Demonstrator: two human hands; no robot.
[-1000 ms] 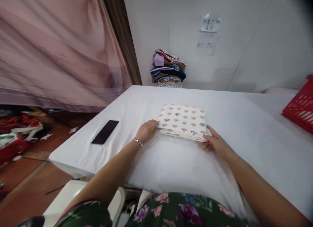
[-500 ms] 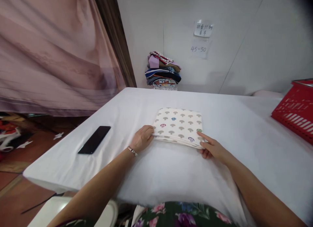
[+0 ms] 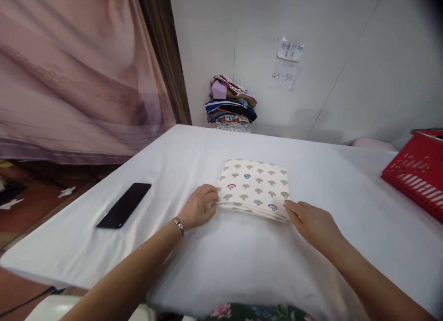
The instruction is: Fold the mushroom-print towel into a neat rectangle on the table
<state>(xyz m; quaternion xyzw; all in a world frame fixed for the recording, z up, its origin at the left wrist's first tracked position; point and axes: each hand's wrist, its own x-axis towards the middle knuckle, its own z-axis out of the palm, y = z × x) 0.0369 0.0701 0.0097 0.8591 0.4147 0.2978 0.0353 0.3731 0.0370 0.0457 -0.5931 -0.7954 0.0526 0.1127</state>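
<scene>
A folded cream cloth with small mushroom prints (image 3: 255,187) lies flat on the white-covered table (image 3: 346,228) in front of me. My left hand (image 3: 198,208), a bracelet on its wrist, grips the cloth's near left corner with curled fingers. My right hand (image 3: 313,223) rests at the near right corner, palm down, fingers stretched toward the cloth's edge and touching it.
A black phone (image 3: 123,205) lies on the table to the left. A red plastic basket (image 3: 417,175) stands at the right edge. A stack of folded clothes (image 3: 231,104) sits by the far wall under paper notes. A pink curtain (image 3: 76,72) hangs at left.
My right hand's thumb has slid off the top of the cloth and the hand now lies flatter at its corner. The view has shifted slightly down and right.
</scene>
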